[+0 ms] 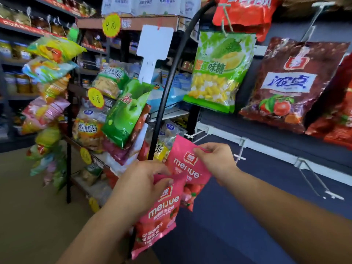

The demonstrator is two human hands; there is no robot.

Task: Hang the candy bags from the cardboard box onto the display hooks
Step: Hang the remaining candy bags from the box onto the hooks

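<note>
Two pink "meijue" candy bags are in my hands at the lower middle. My left hand [142,184] grips the top of the nearer pink bag [160,221], which hangs down. My right hand [214,159] pinches the top edge of the second pink bag [182,164], held just behind and above the first. Empty white display hooks [239,152] stick out from the dark blue wall panel right of my right hand, and another bare hook [314,180] lies further right. The cardboard box is out of view.
A green durian candy bag [219,73] and a dark red candy bag [291,86] hang on hooks above. A black curved stand post [165,92] rises beside the pink bags. At left stand a snack rack [114,115] and a hanging strip of snack packs [47,88].
</note>
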